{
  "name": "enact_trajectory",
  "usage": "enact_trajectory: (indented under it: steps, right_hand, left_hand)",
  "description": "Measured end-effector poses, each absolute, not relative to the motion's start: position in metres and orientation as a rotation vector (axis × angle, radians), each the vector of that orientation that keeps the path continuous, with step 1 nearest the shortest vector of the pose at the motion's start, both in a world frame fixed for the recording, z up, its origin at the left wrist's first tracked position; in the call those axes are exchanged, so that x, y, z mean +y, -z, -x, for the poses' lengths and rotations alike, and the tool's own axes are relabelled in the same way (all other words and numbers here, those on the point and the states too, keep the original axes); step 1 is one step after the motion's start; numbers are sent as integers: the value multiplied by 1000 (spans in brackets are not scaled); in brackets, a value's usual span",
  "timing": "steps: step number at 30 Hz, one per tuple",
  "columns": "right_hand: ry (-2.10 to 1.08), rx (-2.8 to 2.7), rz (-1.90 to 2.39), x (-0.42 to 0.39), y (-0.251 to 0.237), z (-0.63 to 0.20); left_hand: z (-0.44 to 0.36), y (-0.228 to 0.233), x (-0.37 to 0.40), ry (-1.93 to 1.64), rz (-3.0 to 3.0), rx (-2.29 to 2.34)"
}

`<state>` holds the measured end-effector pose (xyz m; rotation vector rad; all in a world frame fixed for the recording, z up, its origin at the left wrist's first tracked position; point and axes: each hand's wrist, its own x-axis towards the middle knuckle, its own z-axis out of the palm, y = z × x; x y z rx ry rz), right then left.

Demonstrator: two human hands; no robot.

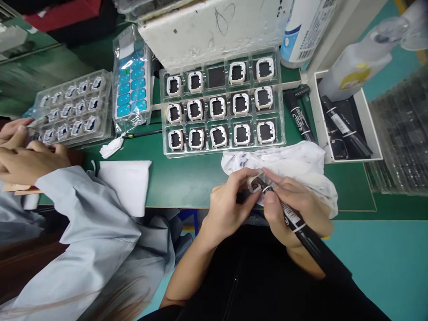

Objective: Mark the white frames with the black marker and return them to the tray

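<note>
A small white square frame part [253, 182] sits pinched between the fingertips of the left hand [230, 206], held just above the near edge of the green mat [187, 178]. The tip of a black marker pen [297, 225] touches the part; the right hand [294, 207] is clenched around the pen's barrel, which runs back past the wrist. Directly beyond both hands lies a crumpled white cloth [294, 162], smudged dark. Further beyond the hands stands a clear tray [223, 104] with three rows of similar white-framed parts; one pocket in its far row shows only a dark square. Beyond the right hand, spare black markers [299, 118] lie on the mat, and an open white box [347, 118] holds more pens. Well off to the side of the left hand, a co-worker's hands [20, 154] in pale blue sleeves rest near a second tray [72, 111], with a folded white sheet [127, 183] beside them.
</note>
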<state>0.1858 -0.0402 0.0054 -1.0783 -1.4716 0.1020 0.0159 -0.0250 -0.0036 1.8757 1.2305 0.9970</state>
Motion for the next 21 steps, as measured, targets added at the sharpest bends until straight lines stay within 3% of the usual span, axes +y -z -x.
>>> enact_trajectory:
  steps: [21]
  right_hand:
    - [-112,-1478,1103,-41,-8,-191]
  left_hand:
    - [-14,1,-25,-1073,-1876,1183]
